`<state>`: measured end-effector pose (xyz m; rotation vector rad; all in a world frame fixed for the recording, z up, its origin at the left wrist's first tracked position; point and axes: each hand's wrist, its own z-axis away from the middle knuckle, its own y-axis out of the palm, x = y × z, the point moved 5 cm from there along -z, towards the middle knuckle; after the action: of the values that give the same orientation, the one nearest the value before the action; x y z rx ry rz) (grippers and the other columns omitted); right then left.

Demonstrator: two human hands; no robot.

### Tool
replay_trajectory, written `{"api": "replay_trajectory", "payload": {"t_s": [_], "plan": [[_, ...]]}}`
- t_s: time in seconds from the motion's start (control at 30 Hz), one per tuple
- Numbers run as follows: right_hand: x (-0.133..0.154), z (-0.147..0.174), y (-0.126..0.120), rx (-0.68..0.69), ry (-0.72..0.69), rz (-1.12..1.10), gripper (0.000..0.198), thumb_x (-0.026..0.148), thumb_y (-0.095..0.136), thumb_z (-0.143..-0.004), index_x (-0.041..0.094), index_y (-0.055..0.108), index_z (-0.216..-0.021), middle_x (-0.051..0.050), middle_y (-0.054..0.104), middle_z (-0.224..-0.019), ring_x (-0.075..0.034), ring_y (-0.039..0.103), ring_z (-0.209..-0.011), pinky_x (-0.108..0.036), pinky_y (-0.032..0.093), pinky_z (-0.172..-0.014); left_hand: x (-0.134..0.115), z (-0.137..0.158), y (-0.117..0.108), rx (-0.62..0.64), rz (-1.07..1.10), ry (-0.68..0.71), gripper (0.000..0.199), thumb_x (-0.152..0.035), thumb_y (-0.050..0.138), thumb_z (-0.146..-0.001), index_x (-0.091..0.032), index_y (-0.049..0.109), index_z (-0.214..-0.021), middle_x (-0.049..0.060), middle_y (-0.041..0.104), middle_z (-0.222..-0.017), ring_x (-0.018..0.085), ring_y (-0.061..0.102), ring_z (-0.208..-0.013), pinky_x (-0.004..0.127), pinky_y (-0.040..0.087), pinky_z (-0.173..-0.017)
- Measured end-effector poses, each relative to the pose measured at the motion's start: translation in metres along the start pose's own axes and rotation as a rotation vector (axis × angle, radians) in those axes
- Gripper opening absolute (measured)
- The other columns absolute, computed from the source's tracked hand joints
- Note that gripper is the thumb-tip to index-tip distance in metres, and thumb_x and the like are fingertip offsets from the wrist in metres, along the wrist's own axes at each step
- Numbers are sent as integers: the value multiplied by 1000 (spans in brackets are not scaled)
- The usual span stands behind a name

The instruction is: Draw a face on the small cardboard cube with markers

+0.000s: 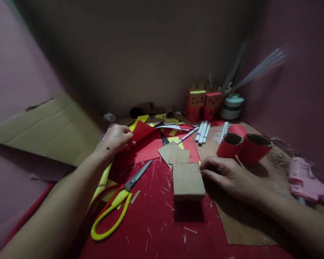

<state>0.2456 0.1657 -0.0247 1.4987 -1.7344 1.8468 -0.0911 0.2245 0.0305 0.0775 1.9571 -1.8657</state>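
Between the fingers of my left hand (118, 138) is the edge of a red paper sheet (144, 133), its corner lifted above the other papers. My right hand (226, 174) pinches the right side of a small cardboard box (189, 180), held a little above the red work surface (151, 226); a shadow falls beneath it. Just behind the box lie flat cardboard pieces (175, 153). Scissors (124, 194) with yellow and orange handles lie open below my left hand. Two red-covered cardboard tubes (255, 149) stand beyond my right hand.
At the back stand two box figures with drawn faces (198, 102) and a lidded jar (232, 107) near clear glue sticks (261, 68). Several markers (203, 132) lie mid-table. A pink glue gun (305, 180) is at right; a large cardboard sheet (51, 126) leans at left.
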Motion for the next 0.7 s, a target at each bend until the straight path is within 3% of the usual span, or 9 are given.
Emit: {"api": "replay_trajectory", "payload": {"t_s": [0.13, 0.23, 0.4, 0.53, 0.7], "plan": [[1, 0, 0, 13, 23, -35, 19, 31, 53, -92, 22, 69, -86, -4, 76, -81, -18, 68, -73, -29, 52, -64, -16, 14, 2, -41, -106, 98, 20, -20, 53, -91, -18, 72, -85, 3, 77, -75, 18, 74, -69, 26, 55, -62], [-1, -1, -1, 13, 49, -71, 20, 32, 54, -91, 21, 69, -84, -4, 75, -79, -18, 68, -73, -29, 51, -63, -27, 38, 20, -41, -263, 191, 14, -23, 59, -95, -17, 71, -95, 5, 75, -90, 20, 71, -83, 34, 57, -76], [-8, -1, -1, -13, 90, -195, 22, 36, 57, -91, 21, 69, -82, -4, 73, -77, -18, 67, -73, -30, 52, -66, -22, 63, 55, -4, -452, 290, 24, -33, 64, -97, -15, 66, -113, 7, 70, -111, 21, 69, -93, 41, 59, -82], [-9, 0, -5, -19, 222, -461, 28, 46, 63, -91, 20, 69, -81, -3, 70, -73, -17, 67, -68, -29, 54, -64, -16, 65, 63, -29, -496, 331, 26, -32, 63, -97, -15, 65, -116, 8, 69, -113, 21, 69, -94, 41, 60, -81], [-7, -4, -33, -133, 232, -640, 34, 51, 77, -80, 18, 72, -79, -6, 71, -74, -16, 68, -62, -25, 52, -55, -15, 65, 66, -69, -444, 353, 25, -32, 63, -97, -15, 65, -115, 7, 69, -111, 20, 69, -91, 40, 60, -79]]}}
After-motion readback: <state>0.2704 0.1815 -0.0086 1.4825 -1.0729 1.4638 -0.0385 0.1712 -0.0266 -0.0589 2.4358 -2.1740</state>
